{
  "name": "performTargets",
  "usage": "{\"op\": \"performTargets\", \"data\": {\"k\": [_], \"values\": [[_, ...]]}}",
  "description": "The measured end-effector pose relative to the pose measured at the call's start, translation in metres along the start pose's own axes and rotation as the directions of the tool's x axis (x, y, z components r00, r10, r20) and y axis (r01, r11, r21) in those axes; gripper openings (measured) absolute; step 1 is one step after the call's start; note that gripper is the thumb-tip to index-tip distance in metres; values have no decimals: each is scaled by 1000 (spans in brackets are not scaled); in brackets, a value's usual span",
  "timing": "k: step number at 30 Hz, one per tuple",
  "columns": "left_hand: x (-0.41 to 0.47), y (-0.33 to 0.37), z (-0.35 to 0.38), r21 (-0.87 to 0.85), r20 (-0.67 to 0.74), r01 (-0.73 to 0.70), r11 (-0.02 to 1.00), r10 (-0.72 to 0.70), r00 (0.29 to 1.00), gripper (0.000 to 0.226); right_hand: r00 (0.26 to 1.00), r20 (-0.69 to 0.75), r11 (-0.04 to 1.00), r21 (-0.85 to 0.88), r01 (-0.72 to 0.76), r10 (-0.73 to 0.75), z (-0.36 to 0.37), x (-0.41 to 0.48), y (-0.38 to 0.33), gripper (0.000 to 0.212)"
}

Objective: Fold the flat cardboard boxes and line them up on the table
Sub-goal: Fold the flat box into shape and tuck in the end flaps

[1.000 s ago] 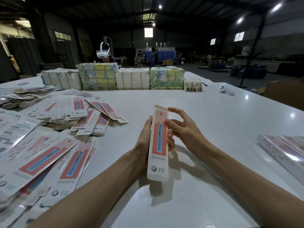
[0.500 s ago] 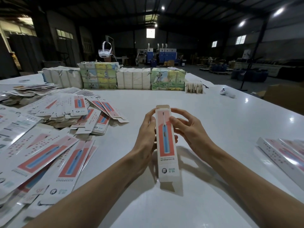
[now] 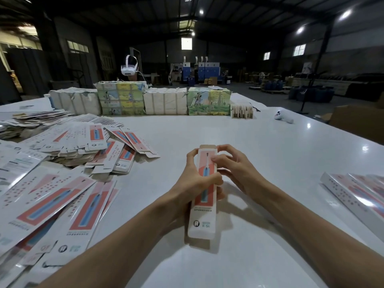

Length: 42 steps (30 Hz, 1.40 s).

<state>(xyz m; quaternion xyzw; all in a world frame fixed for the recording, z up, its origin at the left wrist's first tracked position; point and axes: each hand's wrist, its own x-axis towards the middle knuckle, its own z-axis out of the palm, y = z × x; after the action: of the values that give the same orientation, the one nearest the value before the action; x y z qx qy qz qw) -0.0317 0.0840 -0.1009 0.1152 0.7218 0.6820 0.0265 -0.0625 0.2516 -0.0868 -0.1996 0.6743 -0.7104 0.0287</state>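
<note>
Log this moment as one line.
left hand grips box | right hand pinches its far end | flat boxes heaped left | folded boxes at right

Dark walls (image 3: 353,48), white table (image 3: 270,163), ceiling lights (image 3: 346,13)

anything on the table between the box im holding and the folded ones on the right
Nothing visible. The left hand and right hand grip the box; only bare table lies between it and the folded boxes on the right.
</note>
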Motion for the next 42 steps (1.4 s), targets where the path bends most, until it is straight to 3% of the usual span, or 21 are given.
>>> {"op": "performTargets", "data": {"k": [3, 7, 13, 19, 25, 30, 42], "values": [[1, 2, -1, 101, 4, -5, 995, 5, 1000, 94, 998, -64, 999, 48, 2, 1, -3, 3, 3, 31], [-4, 8, -1, 106, 74, 33, 994, -41, 996, 91, 979, -204, 997, 78, 15, 1, -11, 7, 3, 21], [-4, 8, -3, 207, 110, -8, 978, -15, 994, 87, 993, -102, 998, 27, 61, -58, -13, 4, 3, 21], [-2, 8, -1, 165, 121, 4, 986, -24, 992, 87, 982, -140, 990, -71, 121, -130, -14, 2, 4, 28], [-3, 6, 0, 159, 144, 39, 987, -62, 988, 84, 992, -119, 997, 65, 49, -41, -13, 4, -3, 32], [-3, 3, 1, 250, 136, -25, 968, -9, 991, 86, 976, -218, 998, 67, 12, 3, -15, 7, -1, 13], [2, -3, 10, 206, 91, -33, 978, 15, 996, 92, 973, -223, 993, 115, -30, 55, -16, 8, -7, 23]]}}
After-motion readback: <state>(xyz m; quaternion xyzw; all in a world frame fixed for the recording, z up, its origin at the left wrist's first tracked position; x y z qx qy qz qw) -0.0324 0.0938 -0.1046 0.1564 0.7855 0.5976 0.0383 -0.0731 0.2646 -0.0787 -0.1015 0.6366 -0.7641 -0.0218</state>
